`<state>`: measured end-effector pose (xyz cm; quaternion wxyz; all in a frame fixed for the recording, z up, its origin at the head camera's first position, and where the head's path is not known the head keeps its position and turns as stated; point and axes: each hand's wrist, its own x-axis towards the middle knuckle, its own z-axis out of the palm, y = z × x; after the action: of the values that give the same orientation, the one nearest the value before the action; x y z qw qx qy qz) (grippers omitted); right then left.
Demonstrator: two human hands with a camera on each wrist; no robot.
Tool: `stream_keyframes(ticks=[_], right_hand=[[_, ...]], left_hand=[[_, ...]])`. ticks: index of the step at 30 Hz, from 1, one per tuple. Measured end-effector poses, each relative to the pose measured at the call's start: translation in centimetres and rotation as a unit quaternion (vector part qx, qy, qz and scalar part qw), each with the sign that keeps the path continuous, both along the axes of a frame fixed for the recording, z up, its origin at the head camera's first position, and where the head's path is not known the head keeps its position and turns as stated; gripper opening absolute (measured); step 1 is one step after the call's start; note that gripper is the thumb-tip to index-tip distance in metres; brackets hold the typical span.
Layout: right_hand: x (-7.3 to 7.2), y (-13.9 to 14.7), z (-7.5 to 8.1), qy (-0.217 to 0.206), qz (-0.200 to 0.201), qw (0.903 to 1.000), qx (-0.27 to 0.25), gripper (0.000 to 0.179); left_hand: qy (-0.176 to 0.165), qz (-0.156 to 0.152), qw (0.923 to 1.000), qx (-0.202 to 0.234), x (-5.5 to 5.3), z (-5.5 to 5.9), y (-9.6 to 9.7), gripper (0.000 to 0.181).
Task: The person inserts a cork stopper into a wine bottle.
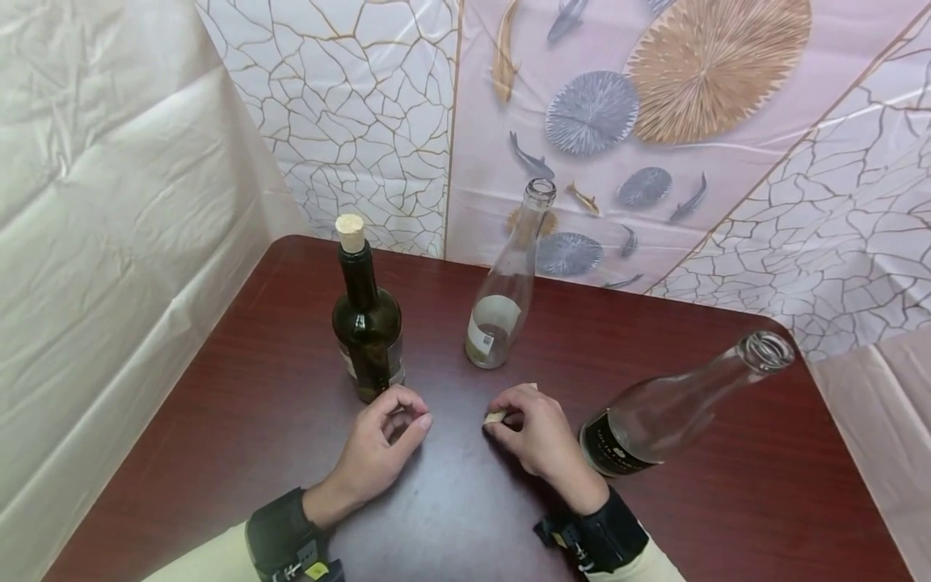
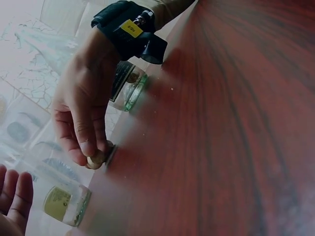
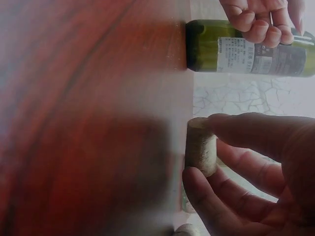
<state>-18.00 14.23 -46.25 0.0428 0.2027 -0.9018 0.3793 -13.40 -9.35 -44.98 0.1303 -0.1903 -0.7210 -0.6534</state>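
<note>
A dark wooden table carries three bottles: a corked dark bottle at left, an open clear bottle at centre, and a second open clear bottle at right; the right hand pinches a cork between thumb and fingers, the cork standing on the tabletop in front of the centre bottle; the left hand rests loosely curled beside the dark bottle, holding nothing; the picking-up of a cork appears under way, and the next move would likely call for lifting it to an open neck, held upright.
</note>
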Motion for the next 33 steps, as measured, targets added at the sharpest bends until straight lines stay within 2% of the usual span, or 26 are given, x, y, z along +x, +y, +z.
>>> stream_keyframes(ticks=[2,7,9,13,19,21,22,25,27,29,31,33], right_hand=[[0.0,0.2,0.3,0.009,-0.001,0.9999,-0.011,0.018],[0.3,0.5,1.6,0.007,-0.004,0.9996,-0.028,0.020],[0.6,0.5,2.2,0.009,0.000,0.9992,-0.039,0.020],[1.2,0.5,3.5,0.034,0.010,0.9977,-0.058,0.019],[2.1,0.4,4.6,0.070,0.007,0.9943,-0.080,0.022],[2.3,0.3,4.8,0.087,0.008,0.9925,-0.086,0.024],[2.3,0.2,4.9,0.095,0.008,0.9914,-0.089,0.024],[2.5,0.1,5.2,0.111,0.010,0.9898,-0.090,0.025],[2.6,0.1,5.4,0.111,0.013,0.9899,-0.088,0.025],[2.6,0.2,5.5,0.104,0.017,0.9907,-0.086,0.023],[2.7,0.3,5.6,0.098,0.021,0.9914,-0.084,0.022],[2.8,0.4,5.7,0.095,0.022,0.9918,-0.082,0.021]], left_hand=[[-0.012,-0.003,0.9999,-0.001,-0.3,-0.6,0.2,0.010],[-0.069,-0.010,0.9976,-0.007,-0.9,-1.7,0.8,0.011],[-0.093,-0.015,0.9955,-0.014,-1.0,-1.5,1.2,0.013],[-0.143,-0.045,0.9885,-0.017,-1.6,-0.9,2.4,0.016],[-0.235,-0.085,0.9681,0.021,-2.6,0.2,4.3,0.022],[-0.270,-0.103,0.9559,0.053,-2.8,0.5,4.6,0.026],[-0.289,-0.116,0.9474,0.075,-2.9,0.6,4.8,0.028],[-0.344,-0.158,0.9128,0.152,-3.1,0.8,4.9,0.034],[-0.371,-0.184,0.8891,0.195,-3.1,0.9,5.0,0.030],[-0.388,-0.205,0.8691,0.228,-3.1,0.9,5.1,0.024],[-0.400,-0.220,0.8543,0.249,-3.0,0.9,5.2,0.017],[-0.408,-0.224,0.8451,0.262,-2.9,0.9,5.4,0.013]])
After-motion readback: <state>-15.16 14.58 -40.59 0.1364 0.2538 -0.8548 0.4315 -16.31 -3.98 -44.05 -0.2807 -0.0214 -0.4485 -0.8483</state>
